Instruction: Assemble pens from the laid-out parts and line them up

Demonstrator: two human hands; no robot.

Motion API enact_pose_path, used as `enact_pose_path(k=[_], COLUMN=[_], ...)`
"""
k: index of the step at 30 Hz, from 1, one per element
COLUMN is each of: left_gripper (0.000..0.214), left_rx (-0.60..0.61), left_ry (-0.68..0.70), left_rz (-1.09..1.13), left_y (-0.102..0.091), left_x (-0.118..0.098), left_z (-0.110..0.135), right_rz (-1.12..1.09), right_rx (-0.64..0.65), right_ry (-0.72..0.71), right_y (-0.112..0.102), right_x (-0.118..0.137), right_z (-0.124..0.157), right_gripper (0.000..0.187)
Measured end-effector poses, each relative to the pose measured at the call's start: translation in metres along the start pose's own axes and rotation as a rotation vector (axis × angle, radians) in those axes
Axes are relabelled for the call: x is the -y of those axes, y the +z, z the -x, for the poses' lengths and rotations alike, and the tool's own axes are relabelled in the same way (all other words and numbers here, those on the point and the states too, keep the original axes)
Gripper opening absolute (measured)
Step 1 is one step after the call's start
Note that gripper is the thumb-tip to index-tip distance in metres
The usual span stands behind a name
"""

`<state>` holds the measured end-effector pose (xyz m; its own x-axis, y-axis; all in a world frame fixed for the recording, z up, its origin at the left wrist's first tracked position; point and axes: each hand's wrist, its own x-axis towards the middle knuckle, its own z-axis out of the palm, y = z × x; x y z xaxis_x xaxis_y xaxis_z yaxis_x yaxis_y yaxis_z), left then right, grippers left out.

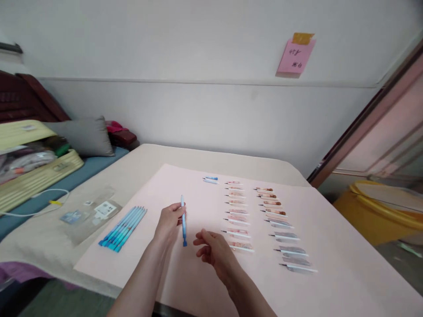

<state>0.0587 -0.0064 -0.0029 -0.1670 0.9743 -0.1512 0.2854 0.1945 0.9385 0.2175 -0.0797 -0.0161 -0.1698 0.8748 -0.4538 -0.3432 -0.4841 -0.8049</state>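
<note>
My left hand (170,219) pinches a slim light-blue pen (184,225) between thumb and fingers. It is held roughly upright in view, its darker blue end toward me. Just right of it, my right hand (213,251) is empty, with loosely curled fingers apart from one another. A row of blue pens (124,229) lies slanted and side by side on the left. Farther back lies a small blue-and-white pair (210,179) of pen pieces. Two columns to the right hold white sticks with dark tips beside pinkish, brown and grey patterned pieces (236,219).
Pale pink sheeting (191,281) covers much of the beige table (211,154). Clear plastic packaging (99,211) lies at the left edge. Beyond are a grey cushion (82,136) and a white cable (39,191). A yellow bin (380,211) stands right; a pink note (296,57) hangs on the wall.
</note>
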Motion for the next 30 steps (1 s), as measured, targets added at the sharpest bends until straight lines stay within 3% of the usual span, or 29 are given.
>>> enact_pose_path(k=[2, 6, 12, 20, 30], left_gripper=[0.024, 0.007, 0.020, 0.026, 0.026], left_rx=[-0.098, -0.254, -0.401, -0.440, -0.436], left_ry=[0.038, 0.012, -0.065, -0.122, -0.109], left_rz=[-0.259, -0.528, -0.855, -1.004, -1.029], left_y=[-0.011, -0.039, -0.068, -0.083, -0.082], left_x=[0.004, 0.015, 0.029, 0.032, 0.030], left_z=[-0.008, -0.017, -0.012, -0.006, -0.003], right_rz=[0.009, 0.005, -0.017, -0.026, -0.030], right_rx=[-0.006, -0.008, 0.013, -0.012, -0.001], right_ry=[0.003, 0.009, 0.014, -0.021, -0.027], right_y=[-0.002, -0.005, -0.008, -0.011, -0.010], right_x=[0.001, 0.005, 0.011, 0.020, 0.021], right_z=[0.001, 0.001, 0.002, 0.006, 0.006], right_gripper=[0.035, 0.032, 0.032, 0.029, 0.027])
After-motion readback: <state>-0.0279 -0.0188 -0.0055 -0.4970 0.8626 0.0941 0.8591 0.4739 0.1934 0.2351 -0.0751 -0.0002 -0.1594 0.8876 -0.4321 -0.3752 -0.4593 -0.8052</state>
